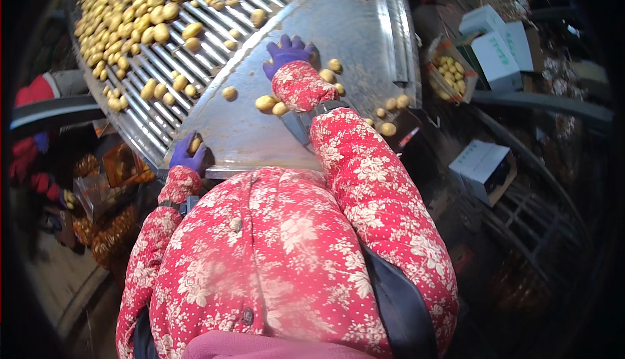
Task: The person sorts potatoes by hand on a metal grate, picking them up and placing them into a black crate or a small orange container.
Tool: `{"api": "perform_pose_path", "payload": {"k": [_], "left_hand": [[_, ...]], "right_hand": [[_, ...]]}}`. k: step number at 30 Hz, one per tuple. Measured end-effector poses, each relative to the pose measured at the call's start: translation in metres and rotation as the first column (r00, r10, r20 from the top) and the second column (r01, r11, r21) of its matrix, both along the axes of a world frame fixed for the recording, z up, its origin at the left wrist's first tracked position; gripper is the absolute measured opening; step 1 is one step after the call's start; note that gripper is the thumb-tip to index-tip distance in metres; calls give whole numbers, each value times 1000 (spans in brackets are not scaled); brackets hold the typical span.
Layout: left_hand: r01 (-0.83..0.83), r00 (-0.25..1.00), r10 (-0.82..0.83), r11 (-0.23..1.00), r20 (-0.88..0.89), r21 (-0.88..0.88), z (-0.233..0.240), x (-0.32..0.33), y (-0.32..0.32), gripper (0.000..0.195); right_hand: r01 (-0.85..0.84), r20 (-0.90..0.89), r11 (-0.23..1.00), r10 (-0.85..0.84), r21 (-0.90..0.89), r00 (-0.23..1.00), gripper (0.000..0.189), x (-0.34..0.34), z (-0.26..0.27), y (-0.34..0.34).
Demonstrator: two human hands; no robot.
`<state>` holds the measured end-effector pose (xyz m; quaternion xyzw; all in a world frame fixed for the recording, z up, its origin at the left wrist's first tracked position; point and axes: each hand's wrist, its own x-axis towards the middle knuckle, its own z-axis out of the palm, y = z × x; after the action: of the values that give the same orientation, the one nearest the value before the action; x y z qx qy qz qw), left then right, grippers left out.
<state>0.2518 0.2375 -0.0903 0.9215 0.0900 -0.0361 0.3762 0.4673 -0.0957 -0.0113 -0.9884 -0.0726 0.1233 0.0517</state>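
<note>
My left hand (186,156), in a purple glove, is at the near left corner of a sheet-metal plate (234,136). A potato (195,144) sits between its thumb and fingers. Farther out on the same plate, my right hand (288,55) lies palm down, its gloved fingers spread; what is under the palm is hidden. Loose potatoes rest around my right forearm, among them a potato (229,93) to its left and another potato (335,65) to its right. Beyond the plate's curved edge runs a metal roller grate (222,29) bearing a large heap of potatoes (132,17).
At the right stand a carton of potatoes (451,76), white cardboard boxes (495,58) and a single box (481,163). A curved metal rail (542,105) passes there. Lower left, another person's hand (66,197) is near filled mesh bags (110,234).
</note>
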Motion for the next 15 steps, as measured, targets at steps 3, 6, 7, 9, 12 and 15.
{"api": "perform_pose_path", "payload": {"k": [3,6,7,9,12,15], "left_hand": [[37,999,-40,998,38,54,-10,6,12,52],[52,997,-57,995,51,90,-4,11,12,52],[51,998,-56,995,43,91,-2,8,12,52],[35,998,-39,997,56,74,1,9,11,52],[13,999,-15,996,30,85,-5,5,17,53],[-1,1000,0,995,8,96,2,10,12,55]], "right_hand": [[30,-10,1000,-30,-2,1000,46,-24,-12,-35],[51,183,997,-38,-65,982,40,-65,-25,-90],[62,238,995,-41,-81,970,36,-76,-22,-106],[111,300,992,-86,-67,950,35,-97,-34,-144],[161,180,985,-146,-68,973,43,-123,-45,-192],[220,421,973,-227,65,878,42,-139,-47,-223]]}}
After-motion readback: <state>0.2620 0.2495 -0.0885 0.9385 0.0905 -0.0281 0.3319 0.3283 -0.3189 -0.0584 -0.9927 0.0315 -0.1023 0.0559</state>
